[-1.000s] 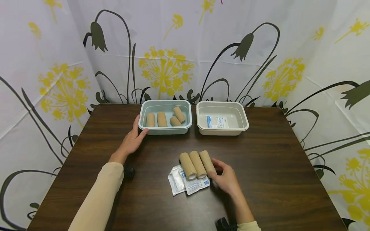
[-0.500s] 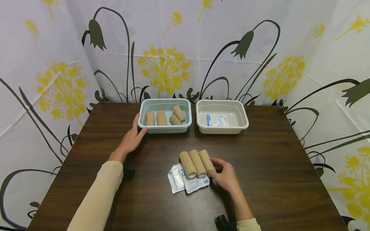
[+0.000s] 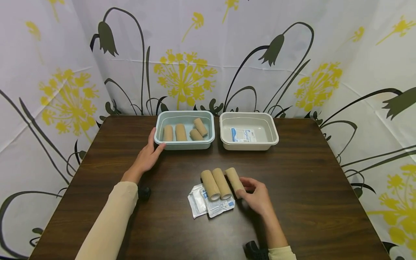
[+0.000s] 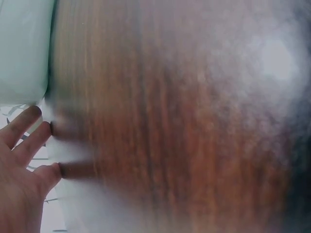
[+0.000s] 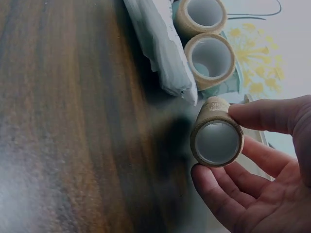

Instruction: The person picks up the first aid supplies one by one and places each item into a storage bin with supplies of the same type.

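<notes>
- Just right of centre in the lower half of the head view, we see the right hand (image 3: 257, 196) pinching a tan roll (image 3: 234, 180), thumb on one side and fingertips on the other.
- In the right wrist view we look into that roll's round, pale end; it stands apart from its two neighbours.
- Those neighbours, a left roll (image 3: 210, 184) and a middle roll (image 3: 222, 183), lie side by side near the frame's centre, on top of a front packet (image 3: 221, 207).
- We find a second packet (image 3: 196, 202) partly under it, to its left.
- Left of centre, the left hand (image 3: 144, 158) rests against the blue tub (image 3: 184, 145), fingers along its left side and thumb at the front corner, spread apart.
- We count four more rolls (image 3: 181, 133) inside that tub, at the upper middle.
- Just right of it, we see a cream tub (image 3: 250, 147) holding a white-and-blue packet (image 3: 243, 135).
- Both tubs stand at the far edge of the brown bench (image 3: 308, 198), before a flowered curtain (image 3: 247, 21).
</notes>
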`<state>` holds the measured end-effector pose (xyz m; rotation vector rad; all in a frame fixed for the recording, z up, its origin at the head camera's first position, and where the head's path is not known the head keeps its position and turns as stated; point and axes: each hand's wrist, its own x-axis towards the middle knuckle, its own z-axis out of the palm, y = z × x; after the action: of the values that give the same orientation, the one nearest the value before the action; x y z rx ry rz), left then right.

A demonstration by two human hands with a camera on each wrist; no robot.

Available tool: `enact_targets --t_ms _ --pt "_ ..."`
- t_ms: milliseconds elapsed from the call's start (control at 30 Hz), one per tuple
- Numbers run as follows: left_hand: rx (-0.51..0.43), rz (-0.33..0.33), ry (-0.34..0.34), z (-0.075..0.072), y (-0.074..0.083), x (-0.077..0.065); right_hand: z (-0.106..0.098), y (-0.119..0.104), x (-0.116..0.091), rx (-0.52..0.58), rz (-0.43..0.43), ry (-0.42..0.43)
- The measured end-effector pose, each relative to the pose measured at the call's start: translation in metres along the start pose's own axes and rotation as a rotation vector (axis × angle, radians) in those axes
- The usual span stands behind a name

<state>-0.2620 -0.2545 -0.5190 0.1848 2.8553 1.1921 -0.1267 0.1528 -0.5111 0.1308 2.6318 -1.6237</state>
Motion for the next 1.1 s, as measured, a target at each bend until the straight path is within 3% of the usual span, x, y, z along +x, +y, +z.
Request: enact_targets --t_ms 300,633,867,1100 --pt "0.005 0.005 0.005 -0.001 0.0 -0.001 -0.006 -0.01 0.003 0.159 -0.005 0.001" --pt "0.005 0.014 0.005 -0.002 0.001 -0.002 -0.002 -0.041 0.027 0.391 -0.04 -0.115" --pt "0.003 0.01 0.001 0.0 0.0 0.0 0.019 -0.068 0.055 0.435 -0.094 -0.185" --pt "0.001 0.019 0.008 0.0 0.0 -0.002 0.041 -0.103 0.088 0.479 -0.062 -0.205"
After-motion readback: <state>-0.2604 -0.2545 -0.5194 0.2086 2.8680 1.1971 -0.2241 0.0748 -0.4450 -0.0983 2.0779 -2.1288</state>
